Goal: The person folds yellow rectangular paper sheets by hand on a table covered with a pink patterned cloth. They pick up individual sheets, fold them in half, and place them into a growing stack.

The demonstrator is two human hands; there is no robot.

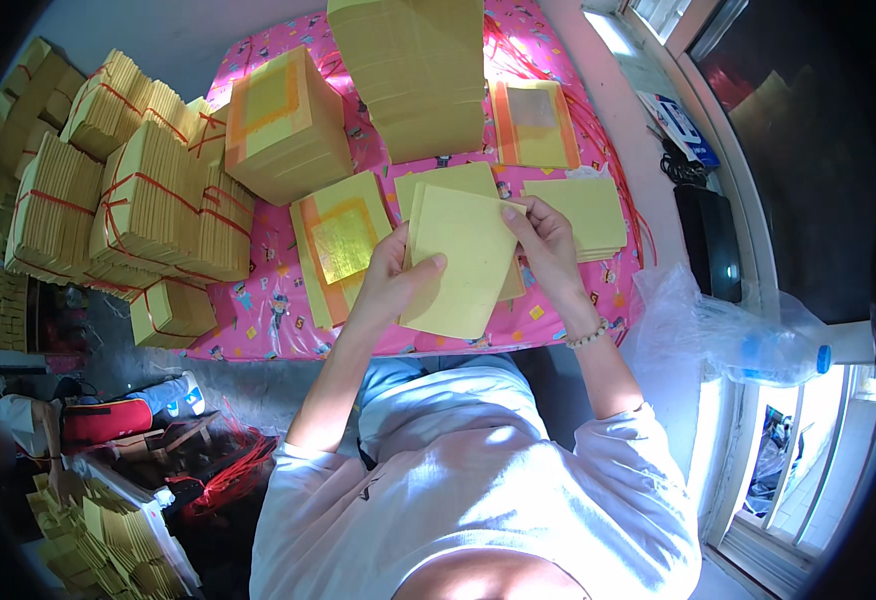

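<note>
A thin sheaf of plain yellow paper [466,265] is held up over the near middle of the table. My left hand [400,282] grips its left edge, thumb on top. At its upper right corner my right hand [546,243] pinches the paper between thumb and fingers. Behind the sheaf, partly hidden, lies more yellow paper [448,178]. Left of it is a pile with a gold foil square and orange border [346,240]. To the right sits a low pile of plain yellow paper [583,212], and beyond that a pile with a silvery square [536,120].
The table has a pink patterned cover [268,320]. Tall paper stacks [408,80] stand at its back, and bundles tied with red string [148,210] at the left. A clear plastic bottle [783,358] lies by the window at right. Another person's arm [50,430] shows lower left.
</note>
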